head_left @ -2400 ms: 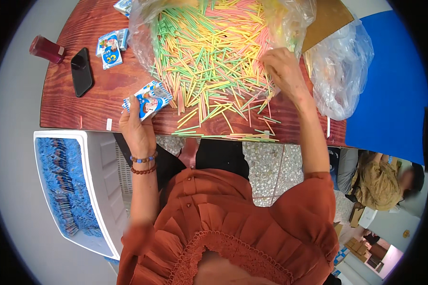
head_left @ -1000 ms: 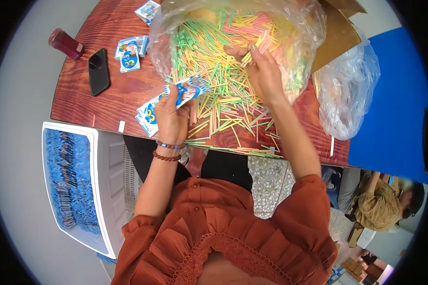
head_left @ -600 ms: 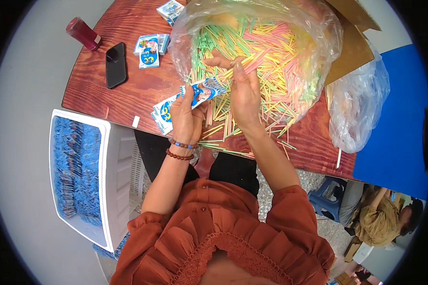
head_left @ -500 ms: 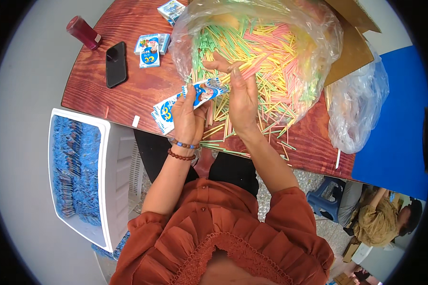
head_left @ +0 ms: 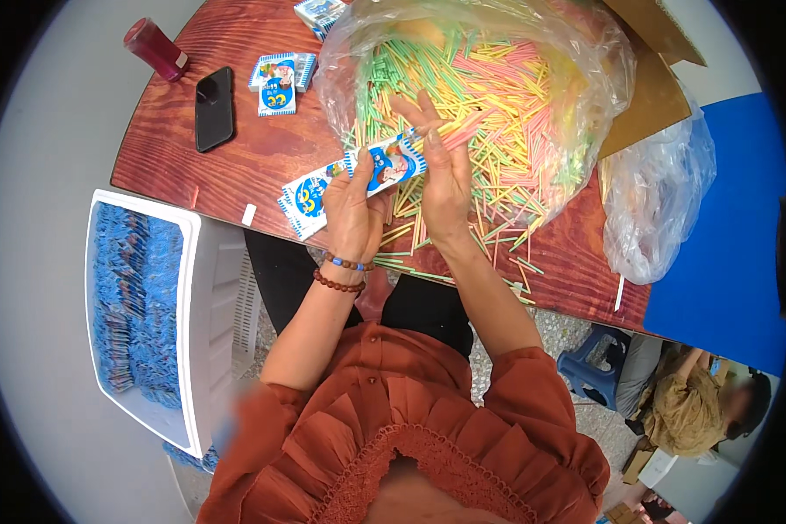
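Observation:
My left hand (head_left: 351,214) is closed on a blue-and-white packet (head_left: 395,168), thumb on its near end. A second packet (head_left: 307,201) of the same kind lies beside those fingers, partly covered by them; whether the hand grips it too I cannot tell. At the first packet's right end, my right hand (head_left: 445,196) pinches a small bunch of thin pink and yellow sticks (head_left: 465,131). The inner ends of the bunch meet the packet's mouth. Just beyond both hands is a heap of green, yellow and pink sticks (head_left: 506,96) in a large clear plastic bag (head_left: 345,65).
A black phone (head_left: 215,109), a red-capped bottle (head_left: 155,50) and more packets (head_left: 277,85) lie at the table's left. A white bin (head_left: 192,323) full of blue packets stands below. On the right are a cardboard flap (head_left: 651,109), a crumpled clear bag (head_left: 655,210) and a seated person (head_left: 686,402).
My left hand and the packet have risen slightly and moved right, and the packet's printed front now faces up more. The right hand stays nearly in place with the sticks.

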`<state>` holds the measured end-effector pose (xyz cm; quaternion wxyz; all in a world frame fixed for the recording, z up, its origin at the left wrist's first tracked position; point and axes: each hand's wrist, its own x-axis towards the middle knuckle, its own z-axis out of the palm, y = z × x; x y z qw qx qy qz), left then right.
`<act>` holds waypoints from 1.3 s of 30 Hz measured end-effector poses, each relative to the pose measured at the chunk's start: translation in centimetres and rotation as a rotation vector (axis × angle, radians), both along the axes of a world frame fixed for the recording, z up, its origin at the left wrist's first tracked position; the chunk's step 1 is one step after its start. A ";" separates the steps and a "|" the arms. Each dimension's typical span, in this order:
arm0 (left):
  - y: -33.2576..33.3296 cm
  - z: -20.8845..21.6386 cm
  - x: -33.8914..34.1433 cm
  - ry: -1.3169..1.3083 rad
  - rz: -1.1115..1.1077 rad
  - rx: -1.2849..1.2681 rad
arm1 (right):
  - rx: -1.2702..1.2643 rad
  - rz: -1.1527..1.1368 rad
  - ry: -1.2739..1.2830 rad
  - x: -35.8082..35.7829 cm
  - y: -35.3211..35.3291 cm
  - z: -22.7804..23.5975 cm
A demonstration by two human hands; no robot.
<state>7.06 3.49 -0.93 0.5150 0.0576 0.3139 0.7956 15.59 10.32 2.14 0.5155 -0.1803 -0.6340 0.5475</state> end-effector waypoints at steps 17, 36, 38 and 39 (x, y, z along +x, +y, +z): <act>2.1 -1.4 0.9 -0.077 0.092 0.075 | -0.235 0.016 -0.046 1.2 -0.2 0.7; 2.0 -1.9 -0.2 -0.320 -0.003 0.075 | 0.663 -0.223 -1.105 10.2 12.8 -0.5; 1.8 -1.8 0.0 -0.308 -0.021 0.077 | 0.818 -0.237 -1.171 9.4 13.4 -0.7; 1.6 -1.7 -0.1 -0.297 -0.020 0.069 | 0.831 -0.207 -1.237 9.1 13.7 -0.6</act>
